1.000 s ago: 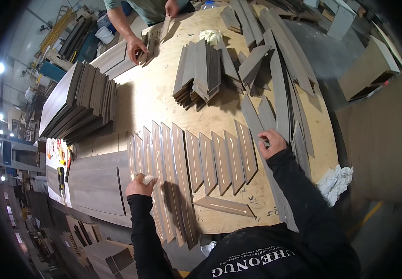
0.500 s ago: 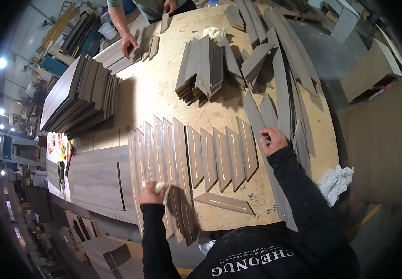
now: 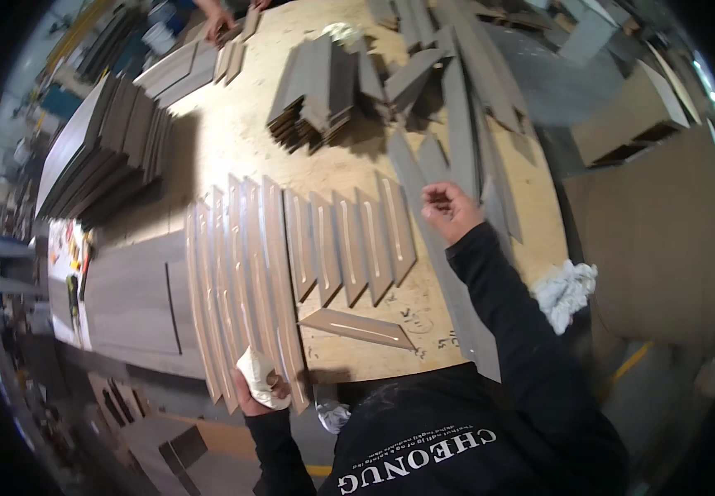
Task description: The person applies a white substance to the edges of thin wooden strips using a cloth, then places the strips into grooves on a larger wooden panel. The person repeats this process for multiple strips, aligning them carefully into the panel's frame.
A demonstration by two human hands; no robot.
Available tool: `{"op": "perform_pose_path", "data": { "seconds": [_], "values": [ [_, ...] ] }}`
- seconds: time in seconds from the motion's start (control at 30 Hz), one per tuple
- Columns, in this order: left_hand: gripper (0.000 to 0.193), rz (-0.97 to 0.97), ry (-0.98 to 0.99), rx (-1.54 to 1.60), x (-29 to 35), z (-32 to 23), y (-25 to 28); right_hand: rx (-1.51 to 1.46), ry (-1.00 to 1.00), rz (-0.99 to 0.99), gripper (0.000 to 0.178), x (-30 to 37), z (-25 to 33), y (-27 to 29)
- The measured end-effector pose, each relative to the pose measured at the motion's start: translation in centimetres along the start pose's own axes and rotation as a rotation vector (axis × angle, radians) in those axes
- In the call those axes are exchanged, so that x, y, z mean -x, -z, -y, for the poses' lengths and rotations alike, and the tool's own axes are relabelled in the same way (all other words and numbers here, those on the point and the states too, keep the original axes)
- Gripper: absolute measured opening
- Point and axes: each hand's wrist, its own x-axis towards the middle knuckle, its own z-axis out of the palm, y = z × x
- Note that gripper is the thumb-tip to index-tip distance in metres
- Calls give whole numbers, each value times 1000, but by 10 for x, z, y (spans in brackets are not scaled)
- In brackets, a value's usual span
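My left hand (image 3: 251, 398) grips a crumpled white bag (image 3: 260, 379) over the near ends of a row of long wood strips (image 3: 233, 306). The strips lie side by side with angled ends, and whitish beads of what looks like glue run along them. To their right, several shorter slanted pieces (image 3: 349, 248) carry similar beads. One more piece (image 3: 357, 328) lies crosswise nearer me with a bead on it. My right hand (image 3: 450, 213) hovers by the long grey boards (image 3: 436, 264), fingers loosely curled and apart, with nothing visible in them.
Stacked dark panels (image 3: 101, 157) stand at the left, beyond a flat grey panel (image 3: 130, 298). A bundle of angled boards (image 3: 312, 87) sits mid-table. White crumpled cloth (image 3: 566, 296) lies at the right edge. Across the table, another person's hand (image 3: 218, 25) is near small wood pieces.
My left hand has drawn nearer to me along the strips with the white bag, to their near ends. My right hand's fingers have loosened slightly. The whole view has shifted.
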Motion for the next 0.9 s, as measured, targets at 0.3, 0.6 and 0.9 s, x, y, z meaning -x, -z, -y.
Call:
{"op": "perform_pose_path", "data": {
  "seconds": [0.3, 0.6, 0.9],
  "values": [
    [24, 191, -523, -1235, -62, 46, -43, -95, -483, -7, 26, 227, 25, -26],
    [27, 276, -783, -1948, -73, 9, -50, 176, -574, -191, 32, 419, 7, -36],
    [30, 216, -801, -1985, -69, 0, -42, 722, -1220, -128, 30, 657, -69, -41]
  ]
}}
